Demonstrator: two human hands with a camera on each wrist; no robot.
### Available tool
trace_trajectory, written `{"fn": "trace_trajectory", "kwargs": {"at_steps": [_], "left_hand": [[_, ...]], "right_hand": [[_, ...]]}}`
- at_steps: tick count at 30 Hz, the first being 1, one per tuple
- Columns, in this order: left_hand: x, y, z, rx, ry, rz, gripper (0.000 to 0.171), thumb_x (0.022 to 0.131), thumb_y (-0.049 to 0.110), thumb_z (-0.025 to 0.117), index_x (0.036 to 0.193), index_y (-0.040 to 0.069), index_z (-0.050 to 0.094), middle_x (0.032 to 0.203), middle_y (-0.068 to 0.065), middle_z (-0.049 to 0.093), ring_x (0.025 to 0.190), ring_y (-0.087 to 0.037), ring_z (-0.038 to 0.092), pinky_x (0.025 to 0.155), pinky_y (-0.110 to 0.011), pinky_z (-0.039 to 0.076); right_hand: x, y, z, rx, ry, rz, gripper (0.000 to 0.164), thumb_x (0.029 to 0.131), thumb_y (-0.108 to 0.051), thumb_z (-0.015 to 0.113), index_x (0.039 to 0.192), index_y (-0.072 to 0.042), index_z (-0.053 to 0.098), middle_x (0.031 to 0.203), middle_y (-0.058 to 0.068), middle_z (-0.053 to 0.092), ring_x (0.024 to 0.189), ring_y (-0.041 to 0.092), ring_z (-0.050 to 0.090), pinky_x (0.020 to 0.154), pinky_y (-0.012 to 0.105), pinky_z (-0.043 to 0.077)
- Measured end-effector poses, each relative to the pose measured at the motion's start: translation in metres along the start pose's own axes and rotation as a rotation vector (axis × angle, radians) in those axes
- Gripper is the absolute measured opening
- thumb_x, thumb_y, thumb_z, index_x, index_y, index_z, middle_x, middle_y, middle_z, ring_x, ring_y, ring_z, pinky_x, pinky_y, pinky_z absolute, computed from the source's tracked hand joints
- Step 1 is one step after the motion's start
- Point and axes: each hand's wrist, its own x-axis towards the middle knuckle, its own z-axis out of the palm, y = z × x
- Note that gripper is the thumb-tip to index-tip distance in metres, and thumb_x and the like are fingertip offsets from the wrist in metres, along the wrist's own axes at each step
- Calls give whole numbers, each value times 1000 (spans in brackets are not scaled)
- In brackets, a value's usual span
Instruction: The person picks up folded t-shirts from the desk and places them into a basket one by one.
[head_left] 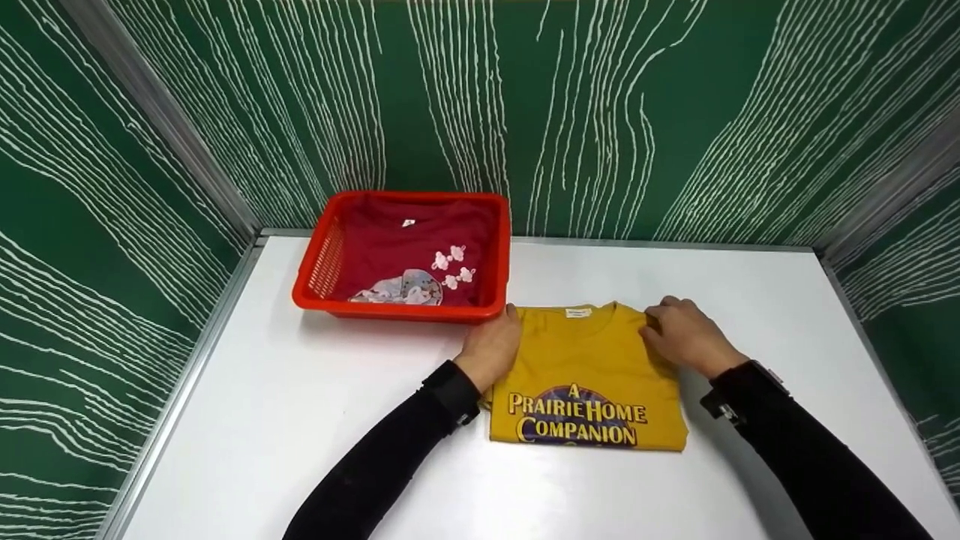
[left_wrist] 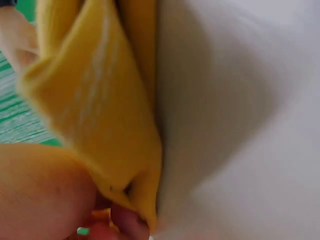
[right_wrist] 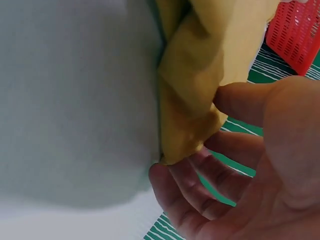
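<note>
A folded yellow T-shirt (head_left: 581,352) lies on the white table, its neckline toward the back wall and its printed lettering toward the front. At its upper left corner my left hand (head_left: 492,346) grips the cloth; the left wrist view shows fingers (left_wrist: 129,220) tucked at the fabric's end. My right hand (head_left: 688,334) pinches the upper right corner. In the right wrist view the thumb (right_wrist: 245,102) presses one side of the shirt, while the other fingers curl at its lower edge. Part of the left hand's fingers is hidden in the head view.
Just beyond my left hand stands a red plastic basket (head_left: 405,315) holding a folded dark red shirt (head_left: 390,247) with pale flower decorations. Green walls (head_left: 525,112) with white wavy lines enclose the white table (head_left: 300,420) at the back and both sides.
</note>
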Motion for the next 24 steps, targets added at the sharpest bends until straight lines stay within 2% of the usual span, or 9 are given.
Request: {"fn": "trace_trajectory", "kwargs": {"at_steps": [4, 6, 9, 12, 16, 18, 20, 24], "left_hand": [[1, -4, -4, -92, -76, 4, 31, 116, 9, 45, 137, -3, 63, 118, -17, 74, 96, -31, 79, 80, -43, 68], [1, -5, -5, -125, -102, 1, 30, 117, 11, 45, 137, -1, 63, 121, -16, 73, 102, -31, 78, 86, -44, 68], [0, -7, -5, -157, -112, -1, 30, 114, 9, 50, 141, 1, 61, 127, -16, 72, 107, -31, 77, 92, -45, 66], [-4, -8, -5, -165, -83, 22, 28, 109, 4, 57, 136, 4, 60, 122, -15, 73, 104, -33, 78, 87, -46, 67], [-14, -8, -10, -138, -14, 91, 26, 105, 2, 63, 130, 7, 59, 115, -12, 73, 98, -33, 77, 81, -46, 67], [-21, -8, -14, -127, 17, 138, 31, 105, 3, 65, 135, 7, 62, 118, -12, 73, 100, -32, 77, 85, -45, 68], [-28, -9, -21, -156, 28, 175, 37, 105, 4, 67, 142, 7, 63, 123, -12, 74, 105, -29, 75, 94, -43, 67], [-38, -11, -39, -306, 52, 223, 36, 109, 12, 67, 144, 6, 66, 126, -10, 75, 113, -25, 74, 106, -38, 63]], "right_hand": [[1, 0, 1, 24, 7, 1, 40, 109, -21, 63, 136, 8, 69, 120, 26, 69, 113, 43, 60, 105, 64, 54], [2, 0, 2, 45, 13, 11, 40, 107, -23, 66, 134, 7, 70, 120, 25, 70, 113, 41, 58, 104, 62, 53], [1, 1, 2, 99, 13, 34, 38, 103, -26, 71, 127, 4, 71, 113, 22, 68, 109, 38, 55, 94, 53, 51], [-3, 3, 0, 169, 5, 52, 34, 101, -26, 75, 122, 1, 70, 106, 18, 63, 103, 35, 53, 86, 46, 47], [-10, 4, -8, 233, -11, 63, 43, 103, -25, 74, 135, 3, 69, 115, 22, 63, 106, 34, 55, 89, 43, 50], [-15, 4, -14, 240, -4, 54, 45, 104, -24, 72, 140, 3, 69, 121, 24, 65, 109, 35, 56, 91, 44, 52], [-19, 5, -20, 240, 15, 34, 42, 106, -23, 70, 139, 3, 71, 125, 25, 67, 111, 36, 57, 93, 46, 54], [-28, 5, -34, 231, 86, 5, 31, 106, -22, 70, 130, -3, 78, 120, 22, 71, 111, 37, 57, 88, 43, 51]]}}
